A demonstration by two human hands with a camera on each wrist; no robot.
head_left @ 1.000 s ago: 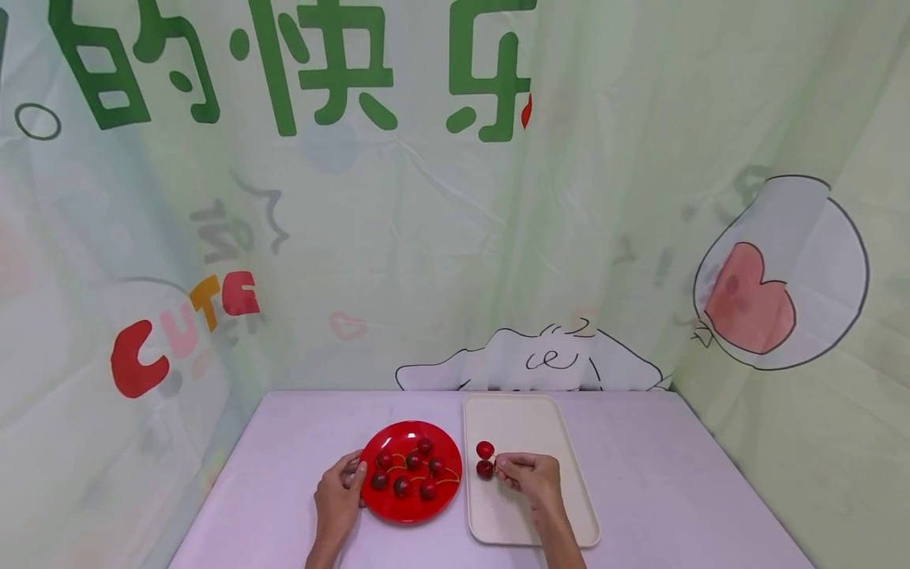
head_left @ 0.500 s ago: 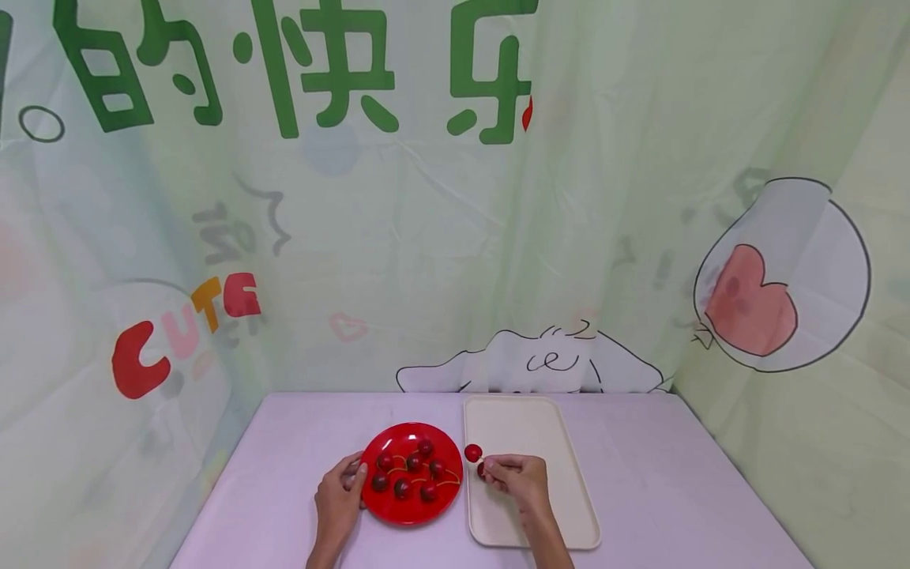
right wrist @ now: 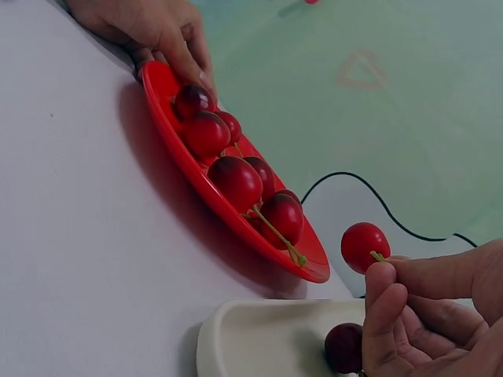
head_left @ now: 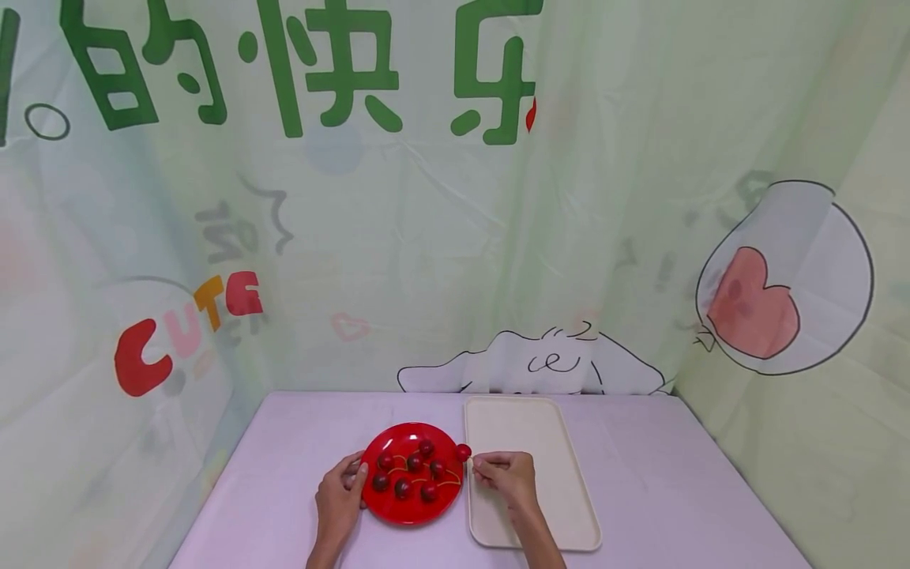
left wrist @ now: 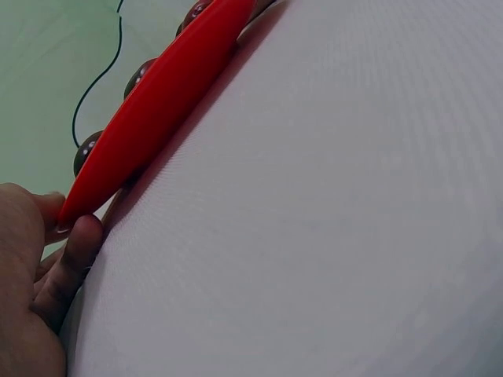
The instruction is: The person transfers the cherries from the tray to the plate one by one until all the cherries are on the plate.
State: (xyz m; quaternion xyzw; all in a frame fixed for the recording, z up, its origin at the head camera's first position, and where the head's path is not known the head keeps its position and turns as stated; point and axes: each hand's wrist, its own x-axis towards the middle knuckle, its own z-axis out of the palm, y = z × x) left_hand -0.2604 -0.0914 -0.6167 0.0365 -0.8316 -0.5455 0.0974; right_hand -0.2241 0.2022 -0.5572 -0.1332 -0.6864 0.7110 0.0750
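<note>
A red plate (head_left: pixel 408 514) holds several dark red cherries (head_left: pixel 402 487) with greenish stems. My left hand (head_left: pixel 337 499) grips its left rim, with the thumb on top and fingers beneath in the left wrist view. My right hand (head_left: pixel 510 479) pinches the stem of a bright red cherry (right wrist: pixel 365 247), which hangs by the plate's right rim in the head view. Below that, a second, darker cherry (right wrist: pixel 344 348) shows partly behind the right fingers; whether it is held or lies on the tray, I cannot tell. In the head view it is hidden.
To the right of the plate lies a cream rectangular tray (head_left: pixel 526 423), partly under the right hand. Both rest on a pale lilac tabletop (head_left: pixel 640 482). A printed pale green curtain (head_left: pixel 441 237) encloses the back and sides.
My right hand has moved left from over the tray toward the plate, carrying the bright red cherry. The darker cherry has gone out of sight in the head view. My left hand stays put.
</note>
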